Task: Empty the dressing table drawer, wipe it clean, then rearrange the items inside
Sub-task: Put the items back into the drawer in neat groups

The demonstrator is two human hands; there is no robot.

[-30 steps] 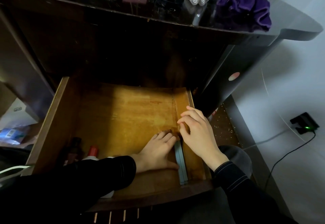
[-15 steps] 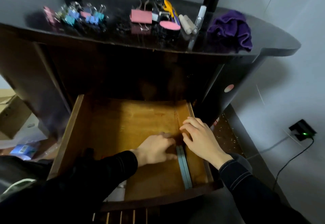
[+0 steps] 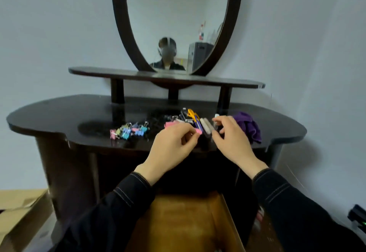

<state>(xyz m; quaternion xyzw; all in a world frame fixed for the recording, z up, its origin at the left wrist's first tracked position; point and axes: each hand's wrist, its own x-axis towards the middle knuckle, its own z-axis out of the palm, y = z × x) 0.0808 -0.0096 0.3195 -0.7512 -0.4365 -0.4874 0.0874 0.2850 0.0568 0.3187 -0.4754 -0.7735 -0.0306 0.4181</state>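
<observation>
— Where's the drawer (image 3: 178, 222)?
— Open, low in view, below the table (image 3: 59, 117) top
— And the hands?
— Left hand (image 3: 172, 146) curled by a pink lid (image 3: 198, 132), right hand (image 3: 231, 138) curled at a tube (image 3: 216, 116); I can't tell if either grips. Clips (image 3: 130, 131) lie left, cloth (image 3: 247, 127) right

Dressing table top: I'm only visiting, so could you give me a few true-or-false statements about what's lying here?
1. The crumpled purple cloth lies at the right end of the glossy dark tabletop. True.
2. The wooden drawer is pushed shut. False: it is pulled out and open.
3. The small pastel binder clips lie to the left of the left hand. True.
4. The left hand holds the purple cloth. False: the cloth lies on the tabletop, on the far side of the right hand.
</observation>
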